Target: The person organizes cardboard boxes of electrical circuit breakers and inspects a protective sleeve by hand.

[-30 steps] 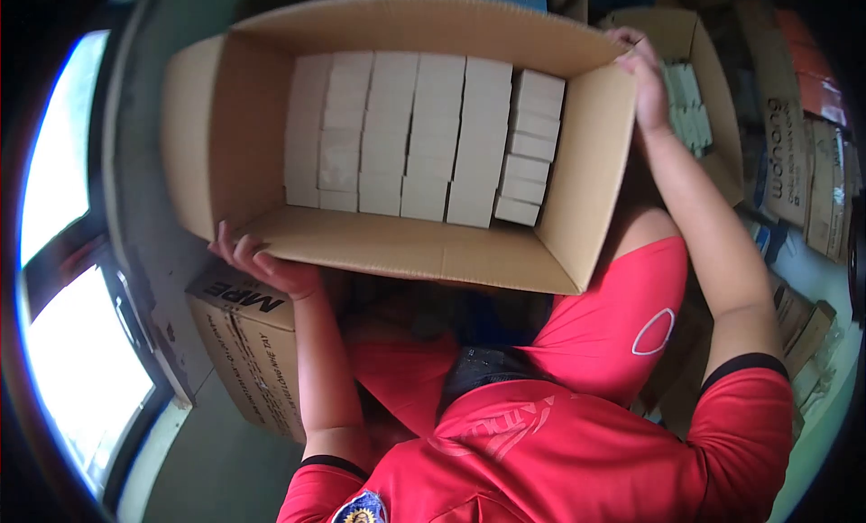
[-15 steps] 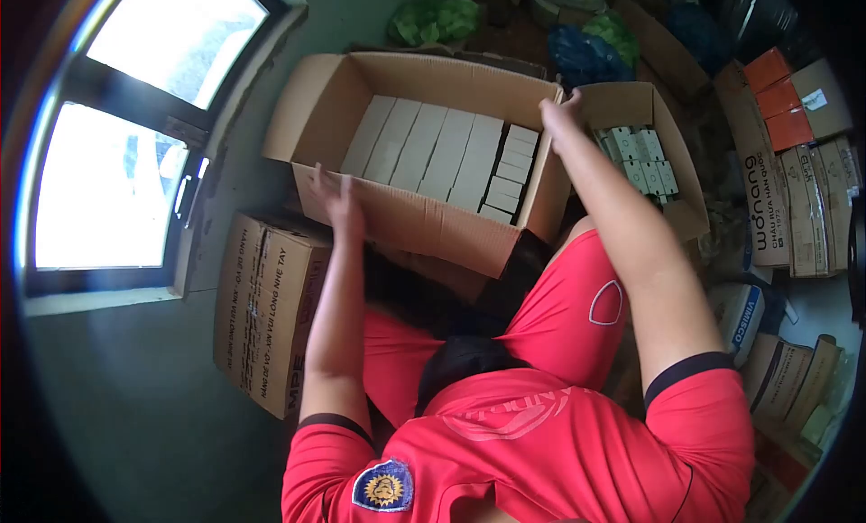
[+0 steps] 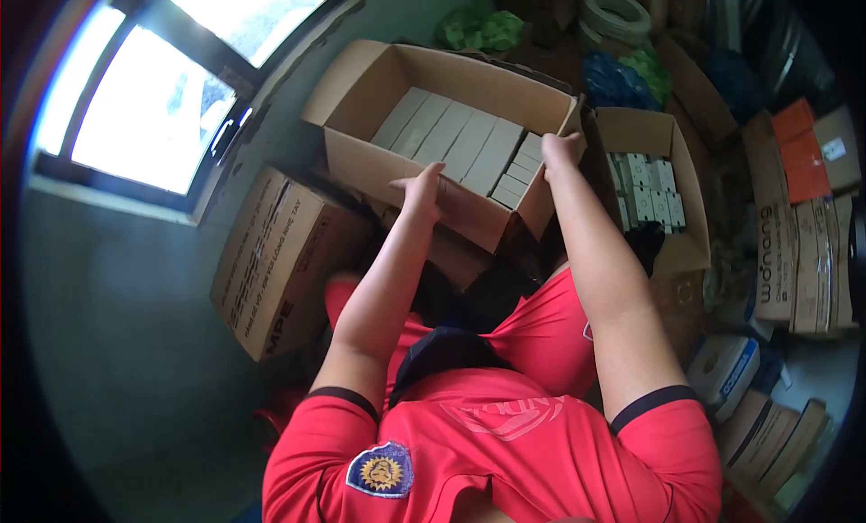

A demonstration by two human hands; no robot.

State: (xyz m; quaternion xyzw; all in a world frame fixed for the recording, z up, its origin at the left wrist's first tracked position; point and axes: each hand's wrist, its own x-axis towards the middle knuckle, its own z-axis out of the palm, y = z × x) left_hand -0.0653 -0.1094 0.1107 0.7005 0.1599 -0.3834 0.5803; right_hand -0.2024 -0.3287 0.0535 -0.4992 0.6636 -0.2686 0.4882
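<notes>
A large open cardboard box (image 3: 456,72) stands in front of me, its flaps raised. Inside, long pale cartons (image 3: 456,135) lie side by side, with a column of smaller pale cartons (image 3: 519,173) at the right end. My left hand (image 3: 420,191) is on the near wall's top edge, thumb over the rim and a finger stretched along the wall. My right hand (image 3: 561,153) grips the right wall near its top, its fingers partly hidden. Right of it stands a smaller open box (image 3: 690,176) with several white switch-like pieces (image 3: 651,185) inside.
A closed carton (image 3: 275,257) marked MPE leans at the left below the window (image 3: 149,108). Several cartons (image 3: 776,252) are stacked at the right. Green bags (image 3: 483,29), a blue bag (image 3: 618,79) and a pale ring-shaped roll (image 3: 616,16) lie at the back.
The view has shifted and turned. My left hand has slid rightward along the box's near edge. My right hand stays at the right wall, a little lower along it.
</notes>
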